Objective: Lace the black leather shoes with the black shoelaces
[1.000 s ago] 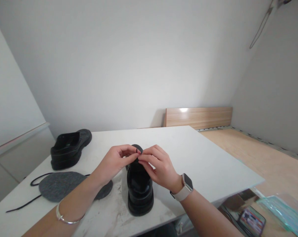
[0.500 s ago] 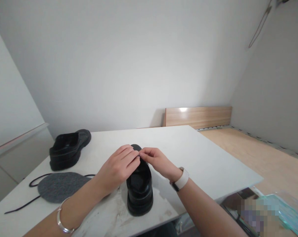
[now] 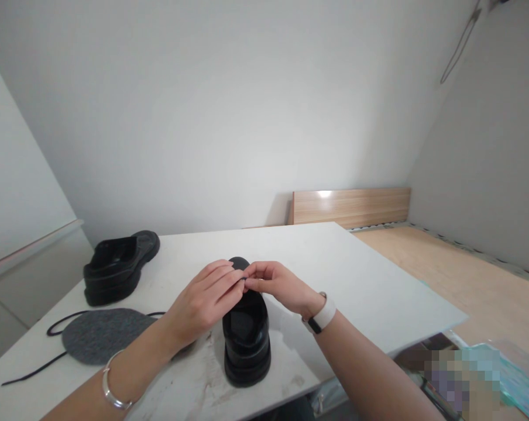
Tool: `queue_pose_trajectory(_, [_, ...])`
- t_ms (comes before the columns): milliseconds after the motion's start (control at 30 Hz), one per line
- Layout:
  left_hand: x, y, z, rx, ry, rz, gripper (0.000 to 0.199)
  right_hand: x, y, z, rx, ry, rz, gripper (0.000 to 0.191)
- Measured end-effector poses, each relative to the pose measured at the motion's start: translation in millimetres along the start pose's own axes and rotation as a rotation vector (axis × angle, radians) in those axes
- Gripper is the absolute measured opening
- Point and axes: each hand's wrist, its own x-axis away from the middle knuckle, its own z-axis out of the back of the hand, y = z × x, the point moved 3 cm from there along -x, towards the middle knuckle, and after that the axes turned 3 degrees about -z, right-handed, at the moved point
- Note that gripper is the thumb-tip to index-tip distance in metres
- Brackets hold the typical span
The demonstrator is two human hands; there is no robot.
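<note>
A black shoe [image 3: 247,356] stands on the white table in front of me, heel toward me and its opening facing up. Over its front part my left hand [image 3: 205,301] and my right hand [image 3: 286,287] meet, fingertips pinched together. A short dark bit of shoelace [image 3: 245,279] shows between them; the rest of it and the shoe's eyelets are hidden by my fingers. Under my left forearm lies a grey insole [image 3: 95,336], partly covered. A loose black lace [image 3: 34,372] runs out from beneath it.
A second black shoe [image 3: 110,280] sits at the table's far left. The white table [image 3: 356,292] ends at the right beside a wooden bed board [image 3: 422,257] with a headboard [image 3: 352,204]. Plastic packages [image 3: 517,374] lie at the lower right.
Both hands have shifted slightly left, still pinched together over the shoe, and a bit more dark lace shows between the fingertips. The whole view has moved a little.
</note>
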Motion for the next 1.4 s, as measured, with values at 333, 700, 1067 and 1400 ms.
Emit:
queue_pose_trajectory(333, [10,0,-3.3,0.066,0.023,0.0,0.02,-3,-1,-1,-0.145,0.137,-0.025,0.033])
queue_pose_trajectory(700, [33,-9,-6.4,0.411,0.074,0.45,0.02,5,1,5,-0.224,0.502,0.188,0.026])
queue_pose_trajectory(1067, [30,-28,-8.5,0.802,0.056,1.14,0.015,9,-4,-4,-0.143,0.404,0.182,0.025])
queue_pose_trajectory(1400, [18,-24,-36.8,1.091,0.057,1.154,0.027,4,-12,-16,0.157,0.338,0.137,0.02])
